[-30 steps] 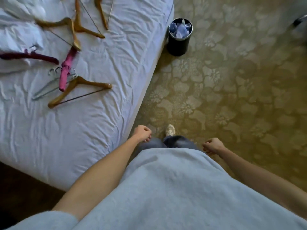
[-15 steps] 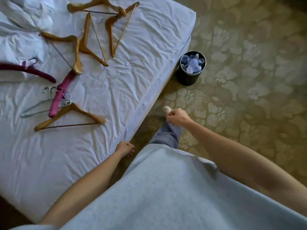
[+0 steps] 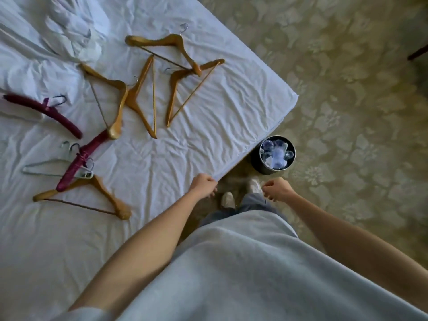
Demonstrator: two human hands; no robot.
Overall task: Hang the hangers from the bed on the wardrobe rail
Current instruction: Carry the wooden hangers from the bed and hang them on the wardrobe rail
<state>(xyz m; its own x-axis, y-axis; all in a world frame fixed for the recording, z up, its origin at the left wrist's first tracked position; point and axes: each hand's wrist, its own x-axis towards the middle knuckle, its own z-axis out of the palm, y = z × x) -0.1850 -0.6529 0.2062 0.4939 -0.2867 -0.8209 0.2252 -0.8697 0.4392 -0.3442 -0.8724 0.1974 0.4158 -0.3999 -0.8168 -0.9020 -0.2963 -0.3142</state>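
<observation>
Both the left hand (image 3: 203, 184) and right hand (image 3: 276, 189) are curled, empty, near the bed (image 3: 208, 126); wooden hangers (image 3: 139, 98) lie far left.

The left hand (image 3: 203, 185) swung forward to the bed (image 3: 231, 126) edge, the right hand (image 3: 276, 188) drew back level with it (both curled, holding nothing).
</observation>
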